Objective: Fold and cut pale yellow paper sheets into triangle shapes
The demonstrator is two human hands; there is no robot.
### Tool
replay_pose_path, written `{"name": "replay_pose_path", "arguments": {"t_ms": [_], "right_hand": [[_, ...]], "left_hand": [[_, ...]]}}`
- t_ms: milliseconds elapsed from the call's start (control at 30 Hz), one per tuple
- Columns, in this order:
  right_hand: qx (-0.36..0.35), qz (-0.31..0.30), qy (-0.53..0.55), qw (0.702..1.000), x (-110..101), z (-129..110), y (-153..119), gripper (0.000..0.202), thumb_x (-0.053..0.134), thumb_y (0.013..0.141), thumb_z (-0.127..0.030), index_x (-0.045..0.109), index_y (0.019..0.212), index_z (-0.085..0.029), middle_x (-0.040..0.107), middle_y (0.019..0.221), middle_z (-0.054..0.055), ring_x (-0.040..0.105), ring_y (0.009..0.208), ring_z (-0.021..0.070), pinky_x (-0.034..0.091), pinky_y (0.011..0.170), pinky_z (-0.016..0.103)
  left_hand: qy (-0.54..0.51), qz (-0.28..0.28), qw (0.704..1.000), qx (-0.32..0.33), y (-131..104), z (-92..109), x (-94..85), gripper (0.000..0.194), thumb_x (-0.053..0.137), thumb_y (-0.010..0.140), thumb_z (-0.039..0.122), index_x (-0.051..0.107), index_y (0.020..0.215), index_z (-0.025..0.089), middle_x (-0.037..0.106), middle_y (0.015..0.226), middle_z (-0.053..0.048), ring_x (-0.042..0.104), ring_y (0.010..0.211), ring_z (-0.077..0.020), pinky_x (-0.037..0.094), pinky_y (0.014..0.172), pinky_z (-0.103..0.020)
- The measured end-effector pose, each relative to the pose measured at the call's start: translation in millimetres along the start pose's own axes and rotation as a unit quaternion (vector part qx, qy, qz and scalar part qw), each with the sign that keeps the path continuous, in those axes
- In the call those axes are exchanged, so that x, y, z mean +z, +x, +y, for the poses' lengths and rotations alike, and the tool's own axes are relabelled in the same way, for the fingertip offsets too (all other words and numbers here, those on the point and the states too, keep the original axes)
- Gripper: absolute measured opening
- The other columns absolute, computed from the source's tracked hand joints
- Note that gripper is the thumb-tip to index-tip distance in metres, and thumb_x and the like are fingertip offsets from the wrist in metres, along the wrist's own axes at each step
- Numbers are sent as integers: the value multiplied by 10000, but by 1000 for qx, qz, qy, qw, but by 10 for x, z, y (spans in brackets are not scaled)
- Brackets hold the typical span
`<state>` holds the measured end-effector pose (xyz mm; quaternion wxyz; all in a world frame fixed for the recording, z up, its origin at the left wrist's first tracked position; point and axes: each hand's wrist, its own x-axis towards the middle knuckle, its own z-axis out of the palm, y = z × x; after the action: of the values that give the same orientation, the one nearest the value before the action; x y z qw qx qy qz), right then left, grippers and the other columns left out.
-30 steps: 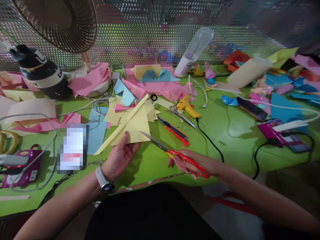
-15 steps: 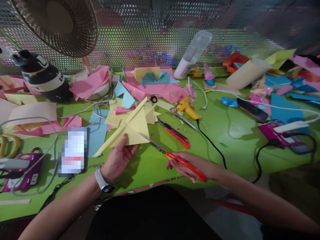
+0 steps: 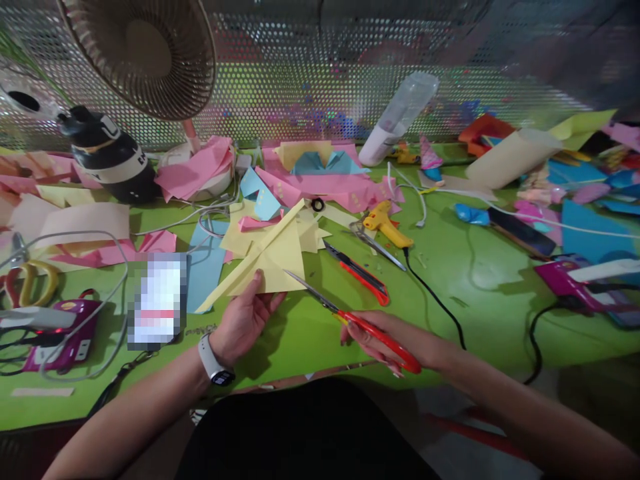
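Observation:
My left hand (image 3: 250,318) pinches the near edge of a yellow paper sheet (image 3: 283,260), thumb on top and fingers underneath. A long folded yellow strip (image 3: 250,259) runs slantwise along the sheet's left side. In my right hand (image 3: 377,337) are red-handled scissors (image 3: 383,339), their blades pointing left, with a tip over the sheet's lower right part. Just beyond them a red utility knife (image 3: 357,272) lies on the green table (image 3: 440,267). Yellow paper scraps (image 3: 240,237) and a folded light blue paper piece (image 3: 260,193) sit behind the sheet.
A yellow glue gun (image 3: 385,223) with a black cord lies beside a second pair of scissors (image 3: 380,247). At left are a phone (image 3: 157,300), a purple power strip (image 3: 70,333) and a dark bottle (image 3: 115,157). A fan (image 3: 145,53) and a clear bottle (image 3: 400,120) stand behind.
The whole view has shifted, so everything appears a little further right and slightly lower. Both hands keep their hold on the sheet and the scissors; the blades stay at the sheet's lower right.

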<state>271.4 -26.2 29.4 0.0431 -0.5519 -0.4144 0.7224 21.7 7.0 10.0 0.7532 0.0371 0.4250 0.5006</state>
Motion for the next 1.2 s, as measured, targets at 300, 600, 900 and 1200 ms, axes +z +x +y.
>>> {"name": "replay_pose_path", "arguments": {"t_ms": [300, 600, 900, 1200], "right_hand": [[-32, 15, -62, 997, 46, -73, 14, 327, 475, 918, -514, 557, 887, -199, 370, 501, -90, 317, 371, 66, 383, 372, 182], [-46, -16, -85, 995, 48, -23, 96, 593, 506, 813, -775, 544, 900, -190, 405, 472, -102, 347, 319, 48, 358, 336, 184], [18, -19, -15, 1000, 92, -26, 99, 498, 469, 854, -698, 517, 877, -203, 412, 418, -97, 382, 297, 75, 329, 316, 184], [-40, 3, -113, 993, 142, -81, 89, 583, 500, 794, -787, 537, 882, -211, 394, 484, -94, 336, 333, 60, 383, 364, 212]], "left_hand": [[5, 0, 1000, -3, -54, -31, 12, 183, 604, 951, 168, 649, 1128, 160, 763, 1043, -54, 741, 857, -141, 604, 906, -306], [7, -7, 1000, 0, -33, -37, -24, 174, 625, 942, 197, 664, 1109, 165, 746, 1127, -64, 737, 903, -153, 623, 852, -288], [1, -4, 1000, -9, -26, -50, -26, 235, 611, 946, 173, 635, 1180, 176, 757, 1089, -57, 741, 851, -137, 615, 859, -279], [20, 7, 1000, -9, -70, -36, 2, 209, 641, 925, 164, 659, 1133, 174, 748, 1128, -78, 740, 926, -168, 589, 938, -328]]}}
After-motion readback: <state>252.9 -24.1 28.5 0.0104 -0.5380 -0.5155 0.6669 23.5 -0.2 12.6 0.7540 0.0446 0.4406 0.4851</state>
